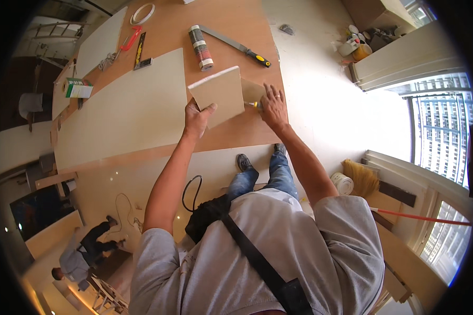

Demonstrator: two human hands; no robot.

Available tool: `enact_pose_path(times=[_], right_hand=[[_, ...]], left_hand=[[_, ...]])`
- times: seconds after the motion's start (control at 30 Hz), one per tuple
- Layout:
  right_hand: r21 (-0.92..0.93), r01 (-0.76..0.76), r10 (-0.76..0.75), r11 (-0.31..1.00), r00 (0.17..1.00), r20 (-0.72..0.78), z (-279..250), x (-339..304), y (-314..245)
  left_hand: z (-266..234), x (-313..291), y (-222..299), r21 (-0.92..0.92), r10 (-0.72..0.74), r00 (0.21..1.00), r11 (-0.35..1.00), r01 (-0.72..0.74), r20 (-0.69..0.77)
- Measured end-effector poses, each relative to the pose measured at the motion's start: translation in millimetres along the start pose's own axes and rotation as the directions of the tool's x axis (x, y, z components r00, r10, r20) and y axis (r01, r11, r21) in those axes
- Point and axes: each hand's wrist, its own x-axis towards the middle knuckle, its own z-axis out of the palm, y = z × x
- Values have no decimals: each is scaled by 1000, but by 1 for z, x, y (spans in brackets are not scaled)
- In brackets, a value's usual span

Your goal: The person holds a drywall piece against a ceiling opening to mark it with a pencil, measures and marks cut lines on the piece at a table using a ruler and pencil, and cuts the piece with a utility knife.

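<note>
My left hand (196, 118) grips a small beige board (220, 100) by its near left edge, thumb on its face. The board is tilted up over the table, and its far edge is white. In my right hand (274, 107) is a small yellow tool (257, 105); its thin end points at the board's right edge. Most of that tool is hidden by the hand, so its exact kind is unclear. Several of the right fingers stick out away from it. Beyond the board lie a printed cylindrical tube (201, 48) and a handsaw (236, 45) with a black and yellow handle.
A large white sheet (126, 105) covers much of the wooden table (242, 16). Farther left are a square (141, 55), a red-handled tool (131, 39), a tape roll (142, 14) and a green and white can (79, 88). Another person (84, 254) bends at lower left.
</note>
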Motion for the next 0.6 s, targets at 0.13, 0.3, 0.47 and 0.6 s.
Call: enact_pose_path(times=[0.13,0.3,0.47,0.6], right_hand=[[629,-777,487,-2,549,680,-17,31,3],[473,-423,100,-773,655,749,-87,-17,-7],[616,-370,330,-695,597,731,-88,-42,16],[706,-409,450,-578,562,694,-135,-30,29]], left_hand=[[31,-20,-7,451,509,860,774,-444,-27],[72,-23,-19,591,697,572,259,-764,433],[105,-24,-39,571,623,565,221,-791,541],[156,-40,6,508,384,744,555,-659,546]])
